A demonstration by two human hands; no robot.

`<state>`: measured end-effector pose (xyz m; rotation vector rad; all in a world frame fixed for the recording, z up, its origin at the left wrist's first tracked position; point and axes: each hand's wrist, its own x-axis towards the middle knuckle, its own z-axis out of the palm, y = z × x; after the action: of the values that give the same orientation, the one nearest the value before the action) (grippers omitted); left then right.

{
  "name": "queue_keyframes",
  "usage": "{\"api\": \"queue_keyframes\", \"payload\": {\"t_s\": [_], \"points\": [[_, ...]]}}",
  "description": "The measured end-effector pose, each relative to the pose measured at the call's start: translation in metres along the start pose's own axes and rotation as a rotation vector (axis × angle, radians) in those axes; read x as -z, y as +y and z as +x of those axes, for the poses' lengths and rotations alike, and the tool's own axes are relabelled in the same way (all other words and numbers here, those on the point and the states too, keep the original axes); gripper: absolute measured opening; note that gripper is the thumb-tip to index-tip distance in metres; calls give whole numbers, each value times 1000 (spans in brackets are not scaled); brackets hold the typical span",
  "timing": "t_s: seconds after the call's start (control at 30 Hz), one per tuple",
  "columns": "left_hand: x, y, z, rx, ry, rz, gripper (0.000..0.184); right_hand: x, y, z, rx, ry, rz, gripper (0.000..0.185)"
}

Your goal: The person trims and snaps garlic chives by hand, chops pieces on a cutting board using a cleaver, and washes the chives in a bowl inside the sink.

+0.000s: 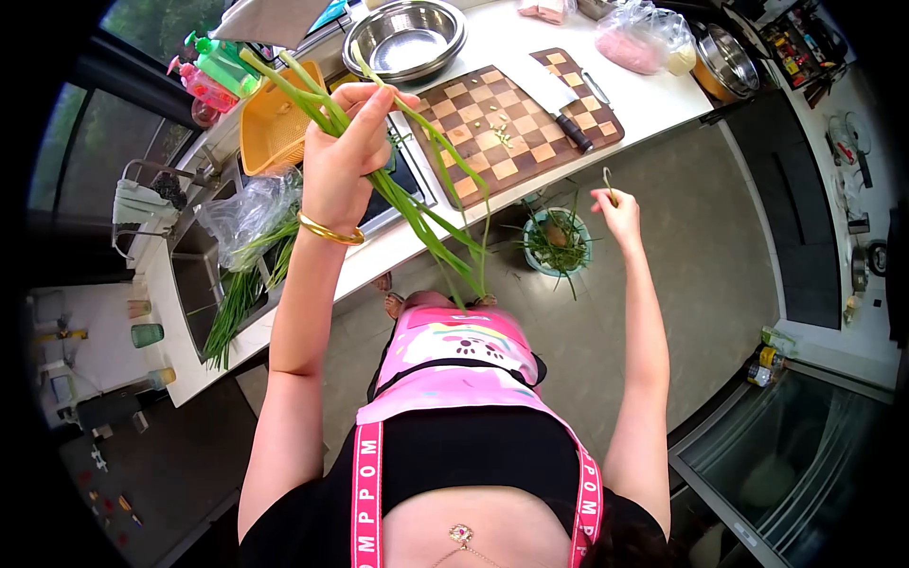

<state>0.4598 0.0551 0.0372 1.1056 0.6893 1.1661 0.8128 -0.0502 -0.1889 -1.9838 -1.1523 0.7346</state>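
My left hand, raised above the counter edge, is closed around several scallions. Their long green leaves hang down toward my apron, and the other ends stick out past my fingers at upper left. Over the floor on the right, my right hand is closed in a pinch on a thin, curled scrap of leaf. To the left of that hand stands a light blue bin with green scraps and leaves in it, some draped over its rim.
A checkered cutting board holds a cleaver and small pale cut pieces. Behind are a steel bowl and an orange basket. More long greens and a plastic bag lie at the sink.
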Motion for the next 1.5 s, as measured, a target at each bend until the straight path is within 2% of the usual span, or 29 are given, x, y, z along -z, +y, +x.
{"api": "queue_keyframes", "payload": {"t_s": [0.07,0.1,0.17,0.27,0.47,0.53,0.67,0.73,0.77,0.87,0.93,1.0,1.07,1.17,1.27,1.4,1.47,1.5], "points": [[-2,-2,2,2,-22,-81,9,-1,-49,-9,172,-137,202,23],[-3,-4,3,6,-18,-93,9,2,-87,-22,114,-241,346,25],[-5,-7,3,33,-24,-103,8,1,-130,-35,132,-381,489,29],[-9,-9,3,66,-20,-123,8,3,-181,-58,231,-449,637,33],[-18,-8,-9,10,-51,22,6,0,-213,-74,356,-529,704,20],[-18,-7,-14,-3,-61,35,6,3,-218,-81,274,-571,686,16],[-24,-11,-26,-63,-51,176,7,-7,-210,-84,272,-494,682,14],[-31,-22,-37,-201,-14,273,7,-12,-200,-82,306,-248,524,14],[-35,-26,-44,-234,8,308,8,-12,-197,-82,301,-238,521,14],[-49,-50,-54,-381,-4,246,10,-11,-189,-80,226,-76,669,13],[-54,-56,-59,-355,-13,242,12,-5,-187,-83,178,2,682,14],[-58,-58,-60,-486,83,88,12,6,-175,-79,85,111,674,13],[-58,-40,-54,-447,109,57,10,17,-145,-67,56,139,706,12],[-51,-22,-45,-323,65,27,8,20,-92,-61,69,281,441,13],[-45,-12,-39,-267,20,-36,7,17,-39,-47,-64,273,312,13],[-44,-3,-35,-273,11,-5,8,5,14,-33,-72,313,111,14],[-46,1,-35,-260,14,12,8,0,42,-23,-207,254,-77,16],[-46,2,-34,-260,7,24,8,-4,63,-17,-239,199,-66,22]]}}
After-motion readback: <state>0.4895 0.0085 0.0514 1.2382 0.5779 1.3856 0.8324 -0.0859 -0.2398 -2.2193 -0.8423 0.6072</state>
